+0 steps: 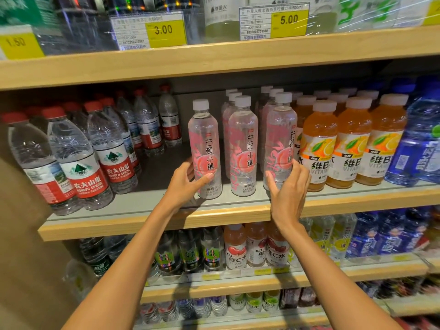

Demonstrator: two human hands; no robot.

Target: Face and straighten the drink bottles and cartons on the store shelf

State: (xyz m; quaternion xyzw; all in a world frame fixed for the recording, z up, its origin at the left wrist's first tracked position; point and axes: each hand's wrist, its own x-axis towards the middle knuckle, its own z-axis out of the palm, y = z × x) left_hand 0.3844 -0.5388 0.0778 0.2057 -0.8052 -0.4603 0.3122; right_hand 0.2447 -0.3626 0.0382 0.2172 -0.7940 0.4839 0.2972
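Mid-facing, fingers of the left hand (187, 179) wrapped a clear pink-labelled plastic bottle (205, 148) and those of the right hand (289, 186) seemingly clasped a matching bottle (278, 139), both upright on the grey wood-edged shelf (142, 206) beneath the fingers, where the right label probably needed twisting forward next.

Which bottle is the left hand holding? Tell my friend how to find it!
Find the middle wooden shelf, between the red-capped waters and the orange drinks. Three pink peach bottles front it; the left hand grips the leftmost pink bottle, the only one with no row behind it.
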